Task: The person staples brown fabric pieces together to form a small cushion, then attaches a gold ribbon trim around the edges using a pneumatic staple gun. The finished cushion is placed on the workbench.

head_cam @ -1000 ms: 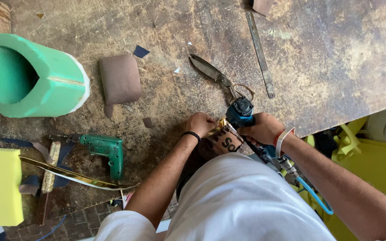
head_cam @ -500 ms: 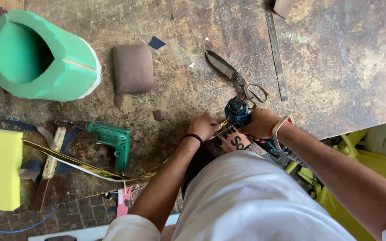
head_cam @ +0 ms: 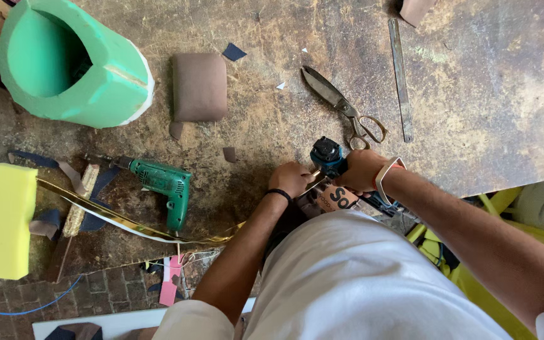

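Observation:
My right hand [head_cam: 361, 170], with a pale band on the wrist, is closed around a blue power tool [head_cam: 327, 155] at the near edge of the worn workbench [head_cam: 486, 94]. Just left of the tool, my left hand [head_cam: 289, 179], wearing a black wristband, is closed on the end of a long gold strip [head_cam: 127, 225]. The strip trails away to the left along the bench edge. Under both hands sits a brown printed card piece [head_cam: 338, 198], partly hidden by my shirt.
On the bench lie large scissors [head_cam: 341, 104], a flat metal bar [head_cam: 400, 75], a brown cushion pad [head_cam: 199, 86], a big green foam tube [head_cam: 96, 82], a green drill [head_cam: 164, 184] and a yellow sponge block [head_cam: 9, 220]. Yellow furniture [head_cam: 473, 277] stands at lower right.
The view has shifted, so the bench items now sit lower and further right in frame. Both hands have stayed closed at the blue tool and the strip.

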A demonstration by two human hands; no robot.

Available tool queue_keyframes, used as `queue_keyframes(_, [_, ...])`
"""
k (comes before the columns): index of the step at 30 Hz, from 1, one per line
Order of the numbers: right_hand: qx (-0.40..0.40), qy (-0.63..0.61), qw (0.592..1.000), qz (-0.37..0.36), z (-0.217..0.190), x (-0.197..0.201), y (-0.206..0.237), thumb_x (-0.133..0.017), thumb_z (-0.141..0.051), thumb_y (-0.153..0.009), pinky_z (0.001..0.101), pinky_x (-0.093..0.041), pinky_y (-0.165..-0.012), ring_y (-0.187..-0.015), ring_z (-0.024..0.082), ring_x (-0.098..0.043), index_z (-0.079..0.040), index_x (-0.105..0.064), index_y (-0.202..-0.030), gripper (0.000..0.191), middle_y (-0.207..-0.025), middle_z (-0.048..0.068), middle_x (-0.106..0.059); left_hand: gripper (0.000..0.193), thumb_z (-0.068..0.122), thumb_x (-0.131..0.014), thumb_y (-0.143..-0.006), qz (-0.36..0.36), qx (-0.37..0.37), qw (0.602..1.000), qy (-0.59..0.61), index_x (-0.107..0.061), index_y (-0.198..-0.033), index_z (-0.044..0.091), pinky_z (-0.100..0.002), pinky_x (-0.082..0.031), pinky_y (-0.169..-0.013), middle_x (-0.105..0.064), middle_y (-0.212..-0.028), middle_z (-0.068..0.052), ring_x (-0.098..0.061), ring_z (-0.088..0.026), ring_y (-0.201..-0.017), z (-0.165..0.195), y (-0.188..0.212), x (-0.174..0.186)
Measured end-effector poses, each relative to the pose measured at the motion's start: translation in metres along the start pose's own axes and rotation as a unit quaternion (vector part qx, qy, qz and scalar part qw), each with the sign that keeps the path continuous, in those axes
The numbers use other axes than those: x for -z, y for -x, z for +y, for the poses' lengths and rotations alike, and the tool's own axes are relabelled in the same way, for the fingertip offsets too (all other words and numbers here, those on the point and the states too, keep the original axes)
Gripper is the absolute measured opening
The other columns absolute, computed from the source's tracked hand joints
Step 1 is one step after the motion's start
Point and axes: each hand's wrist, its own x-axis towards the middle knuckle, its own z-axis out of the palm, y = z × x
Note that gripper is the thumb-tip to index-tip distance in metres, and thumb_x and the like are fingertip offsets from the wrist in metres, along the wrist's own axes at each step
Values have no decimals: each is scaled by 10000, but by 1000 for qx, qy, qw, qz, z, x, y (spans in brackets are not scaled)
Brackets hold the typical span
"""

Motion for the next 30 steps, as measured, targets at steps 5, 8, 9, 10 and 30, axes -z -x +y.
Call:
queue_keyframes(5, [3, -13, 1000, -3, -3, 3, 3, -730, -423, -919, 307, -563, -541, -506, 158, -676, -7, -748, -709, 467, -622, 70, -722, 133, 273, -773, -835, 62, -67, 994, 56, -828, -828, 153, -397, -602, -746, -789, -870, -78, -749, -235, -758, -12, -2, -4])
queue_keyframes(8, [9, -44, 999, -18, -7, 0, 5, -754, -411, -893, 312, -561, -535, -505, 163, -673, -12, -755, -695, 446, -608, 57, -721, 134, 272, -783, -840, 52, -37, 996, 69, -818, -861, 145, -396, -601, -741, -785, -879, -92, -747, -242, -757, -14, -8, -2])
queue_keyframes(9, [2, -60, 998, -24, -7, 0, 5, -767, -399, -880, 317, -564, -532, -505, 165, -673, -20, -754, -697, 421, -604, 50, -722, 162, 300, -810, -800, 41, -23, 996, 77, -816, -869, 154, -392, -597, -742, -780, -869, -91, -748, -239, -755, -13, -9, -3])
queue_keyframes(10, [14, -43, 999, -21, -9, -1, 3, -767, -392, -883, 328, -557, -527, -499, 175, -667, -8, -750, -697, 428, -599, 61, -712, 204, 328, -838, -759, 25, -4, 996, 89, -815, -877, 163, -389, -594, -743, -775, -860, -89, -749, -236, -752, -14, -9, -4])
queue_keyframes(30, [20, -31, 999, -36, -25, -15, 13, -737, -322, -891, 321, -553, -513, -489, 175, -670, -17, -723, -685, 369, -583, 72, -700, 185, 292, -768, -874, -69, 1, 995, 77, -844, -914, 128, -393, -600, -771, -806, -878, -115, -771, -216, -777, -42, -3, -6])
